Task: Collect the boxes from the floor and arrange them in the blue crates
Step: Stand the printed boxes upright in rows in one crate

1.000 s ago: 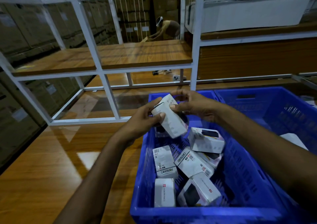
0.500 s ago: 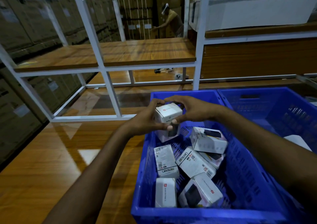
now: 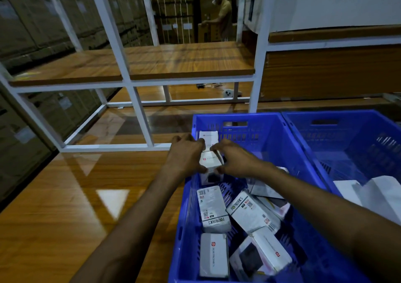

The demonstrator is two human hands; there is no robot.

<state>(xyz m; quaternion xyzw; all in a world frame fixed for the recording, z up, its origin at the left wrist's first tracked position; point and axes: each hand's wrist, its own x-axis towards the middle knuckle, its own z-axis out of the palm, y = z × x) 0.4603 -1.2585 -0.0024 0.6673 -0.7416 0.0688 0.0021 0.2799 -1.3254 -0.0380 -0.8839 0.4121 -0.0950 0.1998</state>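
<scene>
A blue crate (image 3: 271,131) stands on the wooden floor in front of me and holds several white boxes. My left hand (image 3: 186,154) and my right hand (image 3: 234,159) together grip one upright white box (image 3: 210,163) at the crate's far left corner. Behind it another white box (image 3: 208,138) stands against the far wall. Loose boxes lie lower in the crate, among them one flat box (image 3: 213,209) and a tilted one (image 3: 251,211). A second blue crate (image 3: 338,131) sits to the right with white boxes (image 3: 373,193) inside.
A white metal rack (image 3: 130,81) with wooden shelves stands just beyond the crates. Stacked cardboard cartons (image 3: 32,33) line the left side. A person (image 3: 223,16) handles cartons in the far background. Shiny wooden floor (image 3: 76,206) spreads to my left.
Both hands have lowered the white box from above the crate down into its far left corner, turning it upright. The camera has tilted downward slightly.
</scene>
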